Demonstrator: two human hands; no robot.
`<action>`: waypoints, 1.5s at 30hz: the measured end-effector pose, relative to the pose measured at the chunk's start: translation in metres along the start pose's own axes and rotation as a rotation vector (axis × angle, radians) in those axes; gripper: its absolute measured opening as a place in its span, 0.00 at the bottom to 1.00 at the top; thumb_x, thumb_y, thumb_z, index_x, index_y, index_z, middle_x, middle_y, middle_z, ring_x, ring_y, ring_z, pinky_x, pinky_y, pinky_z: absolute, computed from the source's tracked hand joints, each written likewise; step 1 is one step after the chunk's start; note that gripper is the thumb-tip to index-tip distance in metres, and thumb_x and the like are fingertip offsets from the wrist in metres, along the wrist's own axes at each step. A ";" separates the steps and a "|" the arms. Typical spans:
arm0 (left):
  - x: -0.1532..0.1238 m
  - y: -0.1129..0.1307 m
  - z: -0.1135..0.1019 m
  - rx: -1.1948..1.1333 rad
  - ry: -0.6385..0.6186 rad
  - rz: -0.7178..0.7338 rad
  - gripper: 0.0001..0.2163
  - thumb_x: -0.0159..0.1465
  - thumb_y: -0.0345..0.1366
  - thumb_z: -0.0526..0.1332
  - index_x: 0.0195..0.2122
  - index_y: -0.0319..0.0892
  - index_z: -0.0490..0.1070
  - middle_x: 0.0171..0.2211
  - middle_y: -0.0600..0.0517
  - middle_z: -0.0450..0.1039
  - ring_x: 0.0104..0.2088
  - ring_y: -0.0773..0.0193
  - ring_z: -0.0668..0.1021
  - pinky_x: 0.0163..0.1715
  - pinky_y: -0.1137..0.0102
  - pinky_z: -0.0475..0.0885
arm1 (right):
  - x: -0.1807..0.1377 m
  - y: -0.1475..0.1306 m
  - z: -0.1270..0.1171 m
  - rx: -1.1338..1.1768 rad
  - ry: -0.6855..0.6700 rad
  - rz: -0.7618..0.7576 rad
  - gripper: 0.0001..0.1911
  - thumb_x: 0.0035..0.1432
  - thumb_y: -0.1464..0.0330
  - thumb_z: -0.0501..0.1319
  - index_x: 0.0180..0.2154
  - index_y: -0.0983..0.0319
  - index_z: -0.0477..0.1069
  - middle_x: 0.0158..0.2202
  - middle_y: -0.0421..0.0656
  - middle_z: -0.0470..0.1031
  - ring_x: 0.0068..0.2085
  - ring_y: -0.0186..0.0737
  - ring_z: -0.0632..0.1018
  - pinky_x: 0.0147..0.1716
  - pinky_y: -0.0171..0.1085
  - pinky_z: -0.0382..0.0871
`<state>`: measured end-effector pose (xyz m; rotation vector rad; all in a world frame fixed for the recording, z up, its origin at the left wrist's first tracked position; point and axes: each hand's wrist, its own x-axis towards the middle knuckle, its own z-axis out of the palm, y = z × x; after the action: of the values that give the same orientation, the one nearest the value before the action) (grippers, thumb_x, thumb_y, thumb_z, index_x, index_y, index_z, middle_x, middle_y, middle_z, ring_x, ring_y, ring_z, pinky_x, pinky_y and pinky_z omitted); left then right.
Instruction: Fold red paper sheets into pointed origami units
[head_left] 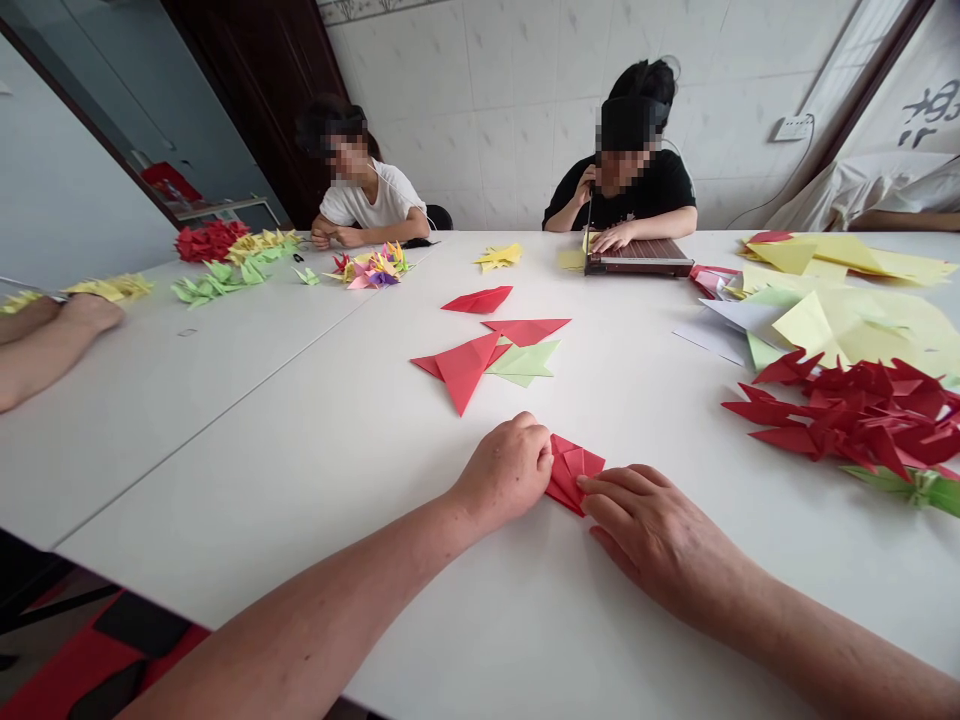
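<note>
A small folded red paper lies on the white table in front of me, with crossing creases and layered flaps. My left hand is closed in a fist at its left edge, pinching it; the thumb and fingertips are partly hidden. From the other side, my right hand rests its stretched fingertips on the paper's right part. Just beyond my hands are a red folded paper with pointed corners, a light green folded piece partly under it, and another red folded piece farther off.
Red folded papers are heaped at right, beside loose yellow sheets. Across the table, a person in black works at a paper trimmer; a person in white sits near colourful folded pieces. Another person's arms reach in at left.
</note>
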<state>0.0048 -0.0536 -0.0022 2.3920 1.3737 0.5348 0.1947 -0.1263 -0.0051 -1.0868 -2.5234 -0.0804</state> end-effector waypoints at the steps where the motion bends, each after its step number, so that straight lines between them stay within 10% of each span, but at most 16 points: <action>1: 0.000 0.000 -0.001 0.005 -0.001 0.004 0.11 0.59 0.26 0.50 0.21 0.41 0.52 0.26 0.55 0.60 0.23 0.70 0.62 0.22 0.72 0.57 | 0.000 0.000 0.000 0.004 0.003 0.001 0.09 0.62 0.77 0.51 0.34 0.62 0.67 0.35 0.47 0.76 0.43 0.45 0.75 0.40 0.44 0.66; 10: 0.000 0.000 -0.006 -0.074 -0.056 -0.015 0.10 0.60 0.26 0.50 0.22 0.41 0.56 0.28 0.54 0.62 0.25 0.69 0.65 0.24 0.72 0.59 | -0.003 0.000 0.003 -0.025 0.006 -0.032 0.17 0.61 0.78 0.51 0.49 0.61 0.68 0.39 0.47 0.77 0.39 0.43 0.76 0.38 0.42 0.67; 45: 0.001 0.002 -0.003 -0.061 -0.016 -0.033 0.10 0.56 0.24 0.51 0.21 0.41 0.51 0.25 0.55 0.59 0.22 0.70 0.60 0.21 0.72 0.56 | -0.002 -0.004 0.002 -0.054 -0.016 -0.020 0.20 0.59 0.79 0.50 0.49 0.61 0.71 0.40 0.48 0.76 0.37 0.42 0.74 0.38 0.43 0.67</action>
<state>0.0059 -0.0535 0.0015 2.3159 1.3680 0.5403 0.1927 -0.1298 -0.0078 -1.0870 -2.5606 -0.1465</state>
